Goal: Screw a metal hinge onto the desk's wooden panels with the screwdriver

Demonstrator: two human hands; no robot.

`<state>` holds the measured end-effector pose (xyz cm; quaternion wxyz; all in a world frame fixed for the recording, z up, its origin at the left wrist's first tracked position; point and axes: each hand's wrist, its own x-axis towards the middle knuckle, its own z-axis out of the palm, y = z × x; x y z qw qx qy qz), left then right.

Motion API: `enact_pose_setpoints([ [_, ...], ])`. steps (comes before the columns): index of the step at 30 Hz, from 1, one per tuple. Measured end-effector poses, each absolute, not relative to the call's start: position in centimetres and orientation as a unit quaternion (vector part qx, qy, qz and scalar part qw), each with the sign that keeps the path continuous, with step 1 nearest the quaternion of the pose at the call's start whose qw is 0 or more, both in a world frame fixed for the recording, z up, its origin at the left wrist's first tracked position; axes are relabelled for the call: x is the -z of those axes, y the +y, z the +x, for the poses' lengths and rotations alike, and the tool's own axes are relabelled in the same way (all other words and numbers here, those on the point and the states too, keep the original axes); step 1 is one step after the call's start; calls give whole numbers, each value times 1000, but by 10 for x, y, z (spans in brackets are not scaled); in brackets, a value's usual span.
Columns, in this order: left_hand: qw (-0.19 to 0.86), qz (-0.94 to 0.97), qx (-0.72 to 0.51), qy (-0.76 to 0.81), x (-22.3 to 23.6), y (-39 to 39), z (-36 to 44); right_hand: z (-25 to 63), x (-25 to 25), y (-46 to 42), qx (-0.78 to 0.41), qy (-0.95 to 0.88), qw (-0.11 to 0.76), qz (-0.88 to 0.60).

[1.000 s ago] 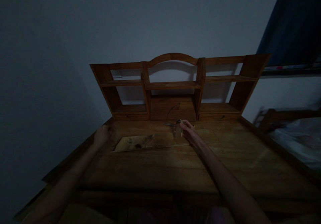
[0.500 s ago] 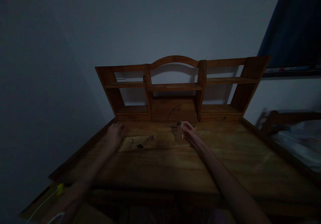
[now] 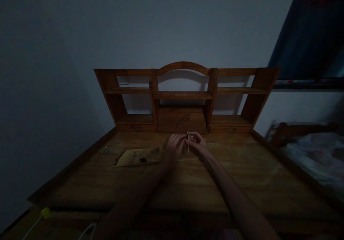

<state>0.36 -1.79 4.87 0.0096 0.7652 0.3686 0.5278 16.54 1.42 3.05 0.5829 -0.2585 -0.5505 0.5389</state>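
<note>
My right hand (image 3: 198, 142) is closed on a small, thin, pale wooden piece (image 3: 188, 147), held upright over the middle of the desk. A bit of dark metal shows at its top, too small to name. My left hand (image 3: 174, 147) is against the piece from the left, fingers bent together and slightly blurred; what its fingertips grip is hidden. Beneath the hands lies a long pale strip (image 3: 129, 157) with dark stains and a torn left end. Several small metal parts (image 3: 107, 150) rest on the desk at the left.
The wooden desk (image 3: 188, 193) carries a shelf unit (image 3: 182, 95) along its back edge. Raised side rails bound the desk. A yellow plug-like thing (image 3: 46, 212) with a white cable is at the lower left. A bed (image 3: 311, 150) stands at the right.
My left hand has come from the desk's left side to the piece in my right hand, leaving the small metal parts in view. The view has shifted slightly.
</note>
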Motion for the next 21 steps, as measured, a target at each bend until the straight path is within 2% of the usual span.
enact_pose_setpoints([
  [8,6,754,-529,389,-40,-17,-1,163,-39,5,-532,-586,553,-260],
  [21,119,719,-548,411,-40,-20,4,163,-34,6,-530,-611,536,-241],
])
